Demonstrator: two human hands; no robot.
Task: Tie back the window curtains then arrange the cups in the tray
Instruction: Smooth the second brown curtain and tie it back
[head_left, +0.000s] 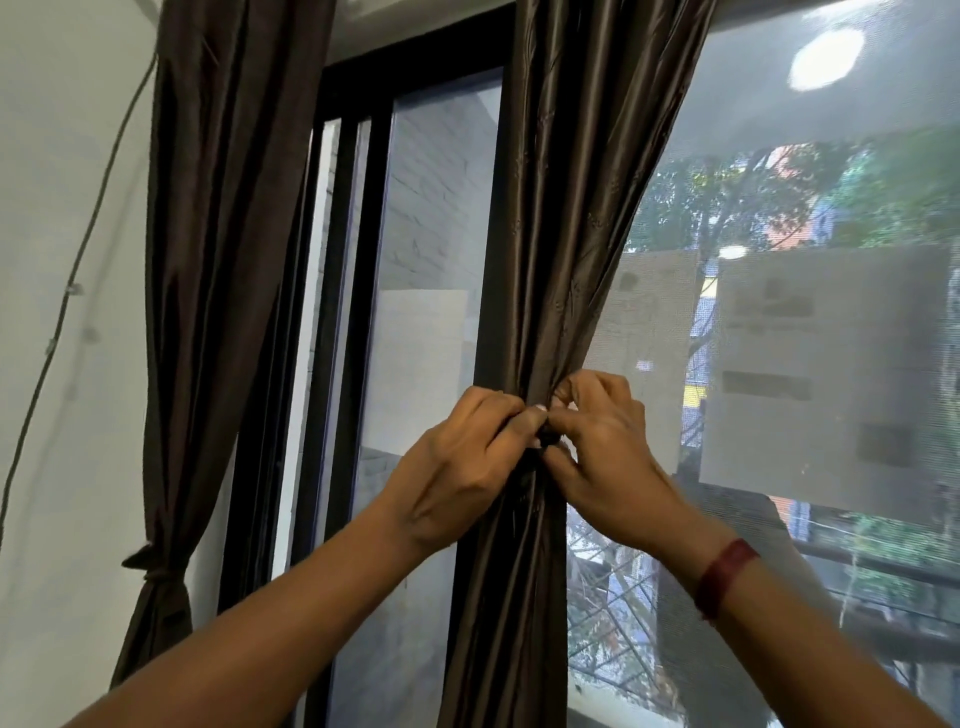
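The middle curtain (561, 234) hangs with its long axis upright, bunched to a narrow waist where both hands meet. The left hand (462, 467) pinches the dark tie (546, 440) from one side and the right hand (602, 447) from the other, both equally near. Tightening likely means pulling sideways, apart and across the folds.

satiny brown cloth curtain (561, 208), blk frame (358, 260)
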